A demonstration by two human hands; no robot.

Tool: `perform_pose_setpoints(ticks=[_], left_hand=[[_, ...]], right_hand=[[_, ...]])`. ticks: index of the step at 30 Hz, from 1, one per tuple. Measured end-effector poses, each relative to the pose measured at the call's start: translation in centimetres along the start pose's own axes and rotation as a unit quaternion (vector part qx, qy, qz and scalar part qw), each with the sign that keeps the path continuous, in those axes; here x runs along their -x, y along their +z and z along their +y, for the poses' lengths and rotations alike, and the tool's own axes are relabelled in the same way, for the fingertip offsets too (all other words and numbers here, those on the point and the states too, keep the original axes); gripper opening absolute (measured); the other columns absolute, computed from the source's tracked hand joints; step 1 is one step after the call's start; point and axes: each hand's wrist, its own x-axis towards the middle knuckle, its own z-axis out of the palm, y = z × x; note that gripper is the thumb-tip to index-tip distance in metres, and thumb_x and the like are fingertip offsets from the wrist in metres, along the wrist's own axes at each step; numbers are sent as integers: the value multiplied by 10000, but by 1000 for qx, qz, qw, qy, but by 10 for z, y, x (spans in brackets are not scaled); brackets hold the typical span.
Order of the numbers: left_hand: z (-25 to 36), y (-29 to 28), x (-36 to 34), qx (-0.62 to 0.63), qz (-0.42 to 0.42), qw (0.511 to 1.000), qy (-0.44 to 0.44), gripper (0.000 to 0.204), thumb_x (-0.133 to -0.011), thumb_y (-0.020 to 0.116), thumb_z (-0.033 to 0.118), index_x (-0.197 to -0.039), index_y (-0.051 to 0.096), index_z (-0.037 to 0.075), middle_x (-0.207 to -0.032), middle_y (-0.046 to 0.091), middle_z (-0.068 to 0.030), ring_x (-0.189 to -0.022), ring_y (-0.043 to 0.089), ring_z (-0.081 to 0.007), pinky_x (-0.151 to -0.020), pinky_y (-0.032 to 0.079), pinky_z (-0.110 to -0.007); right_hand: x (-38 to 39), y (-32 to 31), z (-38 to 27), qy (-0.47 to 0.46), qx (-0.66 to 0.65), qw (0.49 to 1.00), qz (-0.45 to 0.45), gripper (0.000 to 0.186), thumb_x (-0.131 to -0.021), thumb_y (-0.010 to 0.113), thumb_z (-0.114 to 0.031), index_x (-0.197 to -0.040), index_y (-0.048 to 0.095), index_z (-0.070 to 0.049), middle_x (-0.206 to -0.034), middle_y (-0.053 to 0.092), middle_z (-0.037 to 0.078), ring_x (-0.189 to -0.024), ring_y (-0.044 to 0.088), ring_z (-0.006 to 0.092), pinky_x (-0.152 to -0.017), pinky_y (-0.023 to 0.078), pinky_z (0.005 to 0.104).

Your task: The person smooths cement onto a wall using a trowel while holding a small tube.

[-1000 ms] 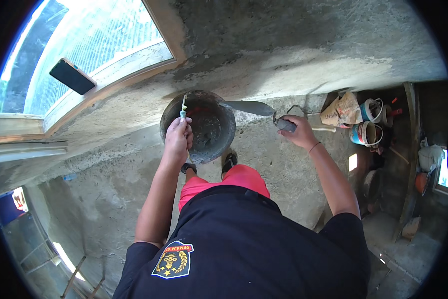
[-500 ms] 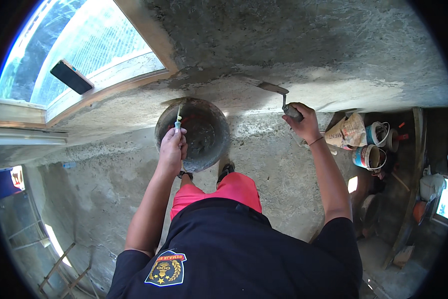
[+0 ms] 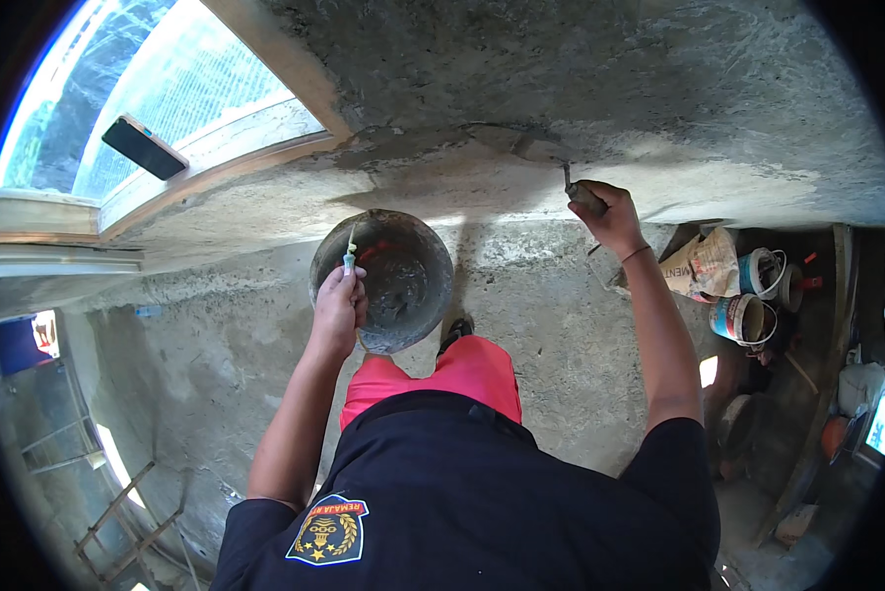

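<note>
My right hand (image 3: 608, 217) is wrapped round the handle of a trowel (image 3: 587, 198). Its blade lies almost flat against the rough plastered wall (image 3: 659, 128) and blends into the grey surface. My left hand (image 3: 342, 305) is closed round a slim tool with a pale blue-green end and a thin shaft (image 3: 350, 254); its exact kind is unclear. That tool points up over the left part of a round dark bucket (image 3: 442, 281), which stands on the floor close to the wall. Grey wet-looking material lies inside the bucket.
A wood-framed window (image 3: 314, 143) with a phone (image 3: 145, 148) on its ledge is at upper left. A paper sack (image 3: 709, 261) and several pails, including a white-and-blue pail (image 3: 743, 320), stand at right. Wooden sticks (image 3: 127, 522) lean at lower left. The floor (image 3: 551, 394) is rough concrete.
The trowel's blade has turned flatter against the wall, and my right hand has shifted slightly right. My left hand has dropped a little, still holding the slim tool.
</note>
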Motion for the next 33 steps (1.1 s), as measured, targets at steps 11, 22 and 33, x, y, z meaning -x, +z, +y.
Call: perform_pose_setpoints(ticks=[11,22,33], left_hand=[[-8,2,5,-4,-16,1000,3,188,-1088,471,282,-1055,563,121,-694,397,59,-502,298,-58,-447,202,-256],[-10,9,5,-22,-17,1000,-4,195,-1085,474,284,-1054,563,113,-700,398,61,-509,305,-56,-447,211,-253],[-13,9,5,-23,-4,1000,-18,192,-1089,460,277,-1056,561,117,-695,387,62,-507,304,-57,-448,220,-251]], right_hand=[[45,18,-4,-7,8,1000,27,307,-832,823,-168,-1094,728,-36,-953,758,138,-826,739,247,-744,575,334],[24,42,-4,30,-10,999,41,377,-842,828,-234,-1135,728,-19,-983,765,150,-865,749,275,-781,585,352],[34,44,-14,21,-49,999,12,374,-849,822,-214,-1158,721,-27,-997,761,149,-884,746,256,-797,575,337]])
